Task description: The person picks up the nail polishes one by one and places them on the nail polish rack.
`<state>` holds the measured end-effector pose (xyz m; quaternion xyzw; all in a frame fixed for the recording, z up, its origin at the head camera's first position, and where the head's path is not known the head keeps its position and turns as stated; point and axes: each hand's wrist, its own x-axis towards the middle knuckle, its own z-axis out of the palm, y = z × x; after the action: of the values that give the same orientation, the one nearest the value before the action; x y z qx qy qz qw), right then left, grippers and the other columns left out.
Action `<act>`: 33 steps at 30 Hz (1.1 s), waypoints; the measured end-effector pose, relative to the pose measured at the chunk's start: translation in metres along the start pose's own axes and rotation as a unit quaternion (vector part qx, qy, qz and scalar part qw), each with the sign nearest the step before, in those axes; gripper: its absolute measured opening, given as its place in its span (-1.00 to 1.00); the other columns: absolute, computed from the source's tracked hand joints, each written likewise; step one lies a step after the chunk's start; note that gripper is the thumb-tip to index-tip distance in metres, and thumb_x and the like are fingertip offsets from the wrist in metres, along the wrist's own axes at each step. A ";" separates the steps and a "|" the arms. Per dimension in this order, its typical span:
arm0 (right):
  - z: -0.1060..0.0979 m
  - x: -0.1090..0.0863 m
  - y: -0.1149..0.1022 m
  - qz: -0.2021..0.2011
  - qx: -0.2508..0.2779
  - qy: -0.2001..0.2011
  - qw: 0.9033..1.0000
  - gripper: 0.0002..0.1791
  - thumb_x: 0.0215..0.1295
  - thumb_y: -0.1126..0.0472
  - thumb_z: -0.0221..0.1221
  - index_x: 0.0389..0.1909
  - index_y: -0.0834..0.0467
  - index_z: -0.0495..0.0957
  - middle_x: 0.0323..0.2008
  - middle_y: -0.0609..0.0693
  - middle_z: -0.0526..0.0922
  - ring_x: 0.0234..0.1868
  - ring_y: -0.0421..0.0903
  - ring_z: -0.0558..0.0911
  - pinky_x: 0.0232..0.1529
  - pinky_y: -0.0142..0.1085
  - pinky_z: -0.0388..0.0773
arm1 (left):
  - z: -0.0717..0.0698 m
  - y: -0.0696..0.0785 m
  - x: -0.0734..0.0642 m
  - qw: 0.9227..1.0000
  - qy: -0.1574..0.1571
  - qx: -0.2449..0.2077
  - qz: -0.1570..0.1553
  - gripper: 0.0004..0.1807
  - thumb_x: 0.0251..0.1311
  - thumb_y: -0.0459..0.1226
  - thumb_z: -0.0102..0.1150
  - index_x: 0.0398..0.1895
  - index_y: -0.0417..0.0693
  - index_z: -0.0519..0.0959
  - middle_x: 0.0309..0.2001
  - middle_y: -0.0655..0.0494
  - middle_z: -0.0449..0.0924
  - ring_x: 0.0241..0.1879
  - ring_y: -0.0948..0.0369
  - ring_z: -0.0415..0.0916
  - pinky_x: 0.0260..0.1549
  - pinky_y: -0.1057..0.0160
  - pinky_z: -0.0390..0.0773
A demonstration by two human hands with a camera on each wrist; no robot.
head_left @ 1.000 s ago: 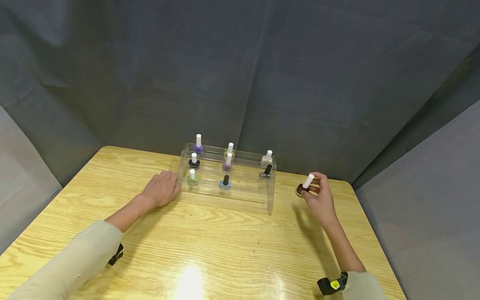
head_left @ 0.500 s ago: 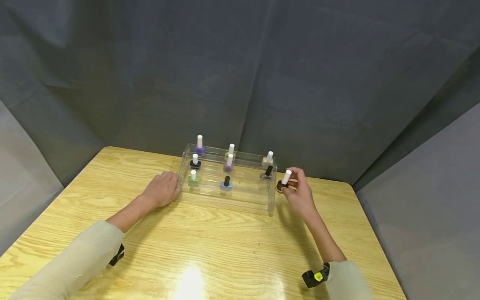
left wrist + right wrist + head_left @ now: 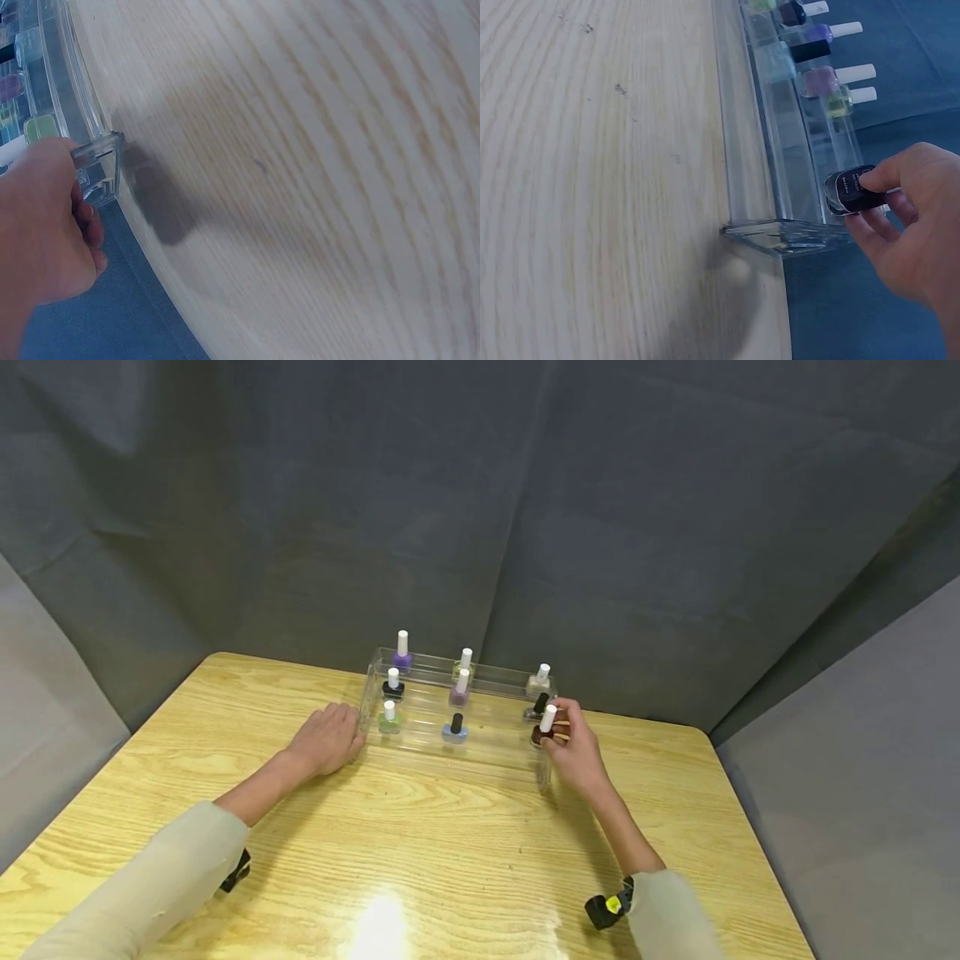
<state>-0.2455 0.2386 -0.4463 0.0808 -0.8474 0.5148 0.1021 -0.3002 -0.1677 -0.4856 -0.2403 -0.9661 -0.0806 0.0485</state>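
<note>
My right hand (image 3: 581, 758) pinches a dark nail polish bottle (image 3: 549, 718) with a white cap. It holds the bottle over the right end of a clear stepped display rack (image 3: 450, 763). In the right wrist view, thumb and fingers grip the bottle's dark labelled body (image 3: 851, 190), and the cap is largely hidden. At the rack's left end, my left hand (image 3: 326, 742) holds the side panel, with its fingers curled in the left wrist view. Beside the held bottle is a black-capped polish bottle (image 3: 538, 706), partly covered by my right hand.
Several polish bottles stand on the rack's tiers, among them a light green bottle (image 3: 389, 722), a blue one (image 3: 454, 732), a mauve one (image 3: 460, 695) and a purple one (image 3: 402, 660). The rack sits toward the back of a wooden table (image 3: 442, 860), before a dark curtain (image 3: 375, 510).
My right hand has carried the dark polish bottle leftward from beside the rack to over its right end. My left hand has stayed at the rack's left side.
</note>
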 end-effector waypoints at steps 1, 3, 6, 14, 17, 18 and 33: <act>0.001 0.000 0.001 0.000 -0.003 -0.001 1.000 -0.41 0.25 0.65 0.08 0.26 0.25 0.25 0.05 0.27 0.44 0.10 0.22 0.55 0.09 0.01 0.53 | 0.000 0.000 0.000 1.000 -0.001 0.000 0.001 -0.76 0.45 -0.16 -0.05 -0.20 -0.21 0.36 -0.32 0.00 0.33 -0.26 0.02 0.30 -0.30 0.07 0.35; 0.004 -0.001 0.001 0.001 -0.009 -0.002 1.000 -0.42 0.25 0.65 0.08 0.25 0.24 0.25 0.04 0.26 0.44 0.10 0.20 0.54 0.11 0.01 0.51 | 0.000 0.001 0.000 1.000 -0.003 -0.001 0.001 -0.76 0.45 -0.16 -0.04 -0.20 -0.21 0.36 -0.33 0.01 0.32 -0.27 0.03 0.29 -0.31 0.08 0.34; 0.007 -0.002 0.002 0.004 -0.017 -0.002 1.000 -0.44 0.24 0.63 0.07 0.23 0.23 0.26 0.04 0.22 0.45 0.10 0.17 0.54 0.12 -0.01 0.51 | -0.001 0.001 0.000 1.000 -0.005 -0.001 0.002 -0.75 0.45 -0.16 -0.04 -0.20 -0.21 0.36 -0.33 0.01 0.31 -0.27 0.03 0.29 -0.31 0.08 0.33; 0.009 -0.003 0.004 -0.027 -0.061 -0.008 0.998 -0.48 0.22 0.61 0.15 0.15 0.22 0.32 0.01 0.18 0.50 0.07 0.15 0.57 0.12 -0.02 0.51 | -0.001 0.002 0.000 1.000 -0.005 0.001 -0.002 -0.74 0.45 -0.16 -0.03 -0.15 -0.23 0.38 -0.30 -0.01 0.33 -0.25 0.02 0.31 -0.28 0.06 0.35; 0.009 -0.003 0.008 -0.044 -0.095 -0.007 0.995 -0.49 0.21 0.59 0.20 0.14 0.22 0.34 -0.03 0.16 0.53 0.04 0.12 0.59 0.08 -0.04 0.54 | 0.000 0.002 0.000 1.000 -0.010 0.000 -0.003 -0.73 0.46 -0.16 -0.04 -0.14 -0.23 0.38 -0.29 -0.01 0.34 -0.23 0.01 0.31 -0.27 0.05 0.35; 0.009 -0.003 0.009 -0.050 -0.106 -0.006 0.993 -0.49 0.21 0.58 0.21 0.13 0.21 0.35 -0.05 0.15 0.54 0.03 0.10 0.60 0.07 -0.05 0.55 | 0.000 0.002 0.000 1.000 -0.010 0.000 -0.004 -0.73 0.46 -0.16 -0.04 -0.14 -0.23 0.38 -0.29 -0.01 0.34 -0.23 0.01 0.31 -0.27 0.05 0.35; 0.013 -0.002 0.013 -0.080 -0.187 0.001 0.979 -0.49 0.17 0.52 0.30 0.11 0.18 0.39 -0.08 0.10 0.61 -0.05 0.06 0.63 -0.06 -0.06 0.60 | 0.001 0.000 0.001 1.000 -0.012 0.002 -0.010 -0.71 0.46 -0.15 -0.06 -0.09 -0.26 0.38 -0.24 -0.05 0.37 -0.18 -0.02 0.34 -0.21 0.00 0.38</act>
<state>-0.2482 0.2333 -0.4639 0.1275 -0.9193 0.3378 0.1566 -0.3009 -0.1673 -0.4866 -0.2316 -0.9691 -0.0763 0.0365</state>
